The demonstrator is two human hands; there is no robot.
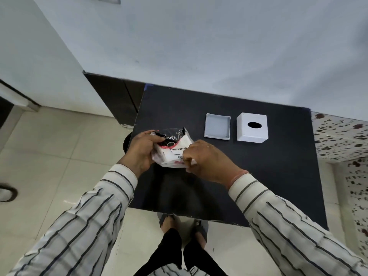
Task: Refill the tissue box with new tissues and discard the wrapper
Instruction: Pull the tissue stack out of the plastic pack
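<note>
A pack of tissues in a white, black and red plastic wrapper is held above the left part of the black table. My left hand grips the pack's left end. My right hand pinches the wrapper at its near right edge. To the right on the table stands the white tissue box cover, its oval slot facing up. Beside it, on its left, lies the box's shallow white base tray, open side up.
The table stands against a pale wall, with a dark cabinet at its left. A tiled floor lies left of and in front of the table, where my feet stand. A speckled surface borders the table on the right.
</note>
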